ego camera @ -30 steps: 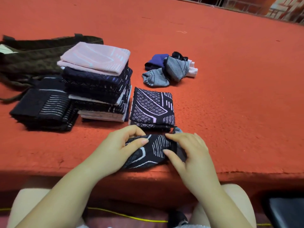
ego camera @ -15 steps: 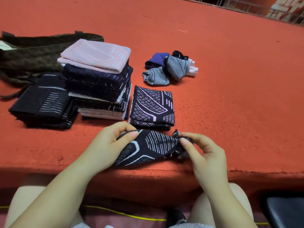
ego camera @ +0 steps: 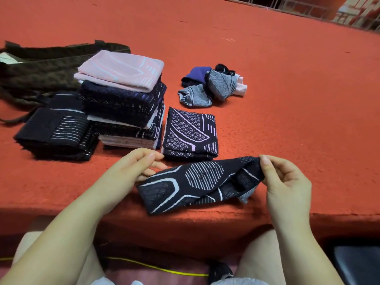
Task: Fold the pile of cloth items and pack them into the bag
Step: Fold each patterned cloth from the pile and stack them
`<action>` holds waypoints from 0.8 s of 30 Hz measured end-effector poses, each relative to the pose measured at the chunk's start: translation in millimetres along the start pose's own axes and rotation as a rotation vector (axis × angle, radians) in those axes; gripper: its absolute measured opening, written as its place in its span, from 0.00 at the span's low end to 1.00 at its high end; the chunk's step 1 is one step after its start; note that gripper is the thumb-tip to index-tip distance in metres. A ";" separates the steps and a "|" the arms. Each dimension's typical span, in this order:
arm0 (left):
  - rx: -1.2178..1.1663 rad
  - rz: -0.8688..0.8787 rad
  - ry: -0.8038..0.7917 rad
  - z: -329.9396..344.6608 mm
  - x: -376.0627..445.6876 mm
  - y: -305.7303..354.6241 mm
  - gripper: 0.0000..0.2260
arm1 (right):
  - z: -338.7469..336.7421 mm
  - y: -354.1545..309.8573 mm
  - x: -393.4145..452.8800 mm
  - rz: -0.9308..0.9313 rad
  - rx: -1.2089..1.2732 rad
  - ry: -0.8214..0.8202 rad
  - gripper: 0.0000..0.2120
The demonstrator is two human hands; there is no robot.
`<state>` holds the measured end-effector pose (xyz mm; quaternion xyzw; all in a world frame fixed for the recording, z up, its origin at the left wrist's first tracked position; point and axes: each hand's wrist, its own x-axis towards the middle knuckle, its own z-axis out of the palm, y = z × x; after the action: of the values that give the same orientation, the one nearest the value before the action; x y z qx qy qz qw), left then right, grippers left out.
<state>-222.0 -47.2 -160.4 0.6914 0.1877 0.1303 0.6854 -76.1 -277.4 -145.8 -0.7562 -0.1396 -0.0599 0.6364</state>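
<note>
Here, black white-patterned cloth [ego camera: 200,184] stretched flat, both hands [ego camera: 133,169] [ego camera: 285,179] pinching its ends

Orange table [ego camera: 287,99], folded stacks [ego camera: 123,103], bag [ego camera: 41,66]

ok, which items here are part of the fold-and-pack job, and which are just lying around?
Job:
- black patterned cloth, pinched by left hand and right hand
- folded piece
- tall folded stack
- dark folded stack
- unfolded pile
- dark bag

Lying about:
- yellow cable
- shoe
</note>
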 end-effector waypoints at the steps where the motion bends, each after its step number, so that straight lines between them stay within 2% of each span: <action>1: 0.004 0.036 -0.033 -2.7 -2.7 -2.1 0.30 | -1.4 2.7 1.5 0.011 -0.016 0.017 0.06; 2: 0.018 0.072 -0.071 -4.5 -6.0 -3.6 0.36 | -2.7 5.3 2.5 0.022 -0.029 0.029 0.06; 4: 0.105 0.138 -0.143 -4.0 -12.9 -6.0 0.37 | -3.9 7.1 2.6 0.040 -0.039 0.052 0.07; 8: 0.318 0.193 -0.059 6.4 -20.3 -10.7 0.26 | -3.8 4.5 0.3 0.063 -0.076 0.085 0.07; 12: 0.233 0.166 0.083 10.7 -17.8 -10.6 0.13 | -4.0 2.2 -2.8 0.053 -0.097 0.079 0.06; 16: 0.159 0.224 0.152 19.5 -20.7 2.4 0.06 | -9.8 -1.5 -3.3 0.070 -0.068 0.078 0.05; 18: 0.099 0.278 0.183 25.1 -24.9 12.5 0.08 | -16.1 -6.2 -0.5 0.066 -0.044 0.059 0.03; 21: -0.027 0.229 0.220 26.0 -24.3 23.0 0.11 | -24.9 -18.4 6.9 0.038 -0.009 -0.009 0.03; 24: 0.081 0.115 0.229 20.4 -17.8 18.0 0.10 | -27.9 -19.6 17.0 0.072 -0.027 -0.086 0.06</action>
<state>-227.6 -73.2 -141.6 0.7088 0.2299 0.2395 0.6224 -63.0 -299.5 -117.6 -0.7712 -0.1388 -0.0062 0.6212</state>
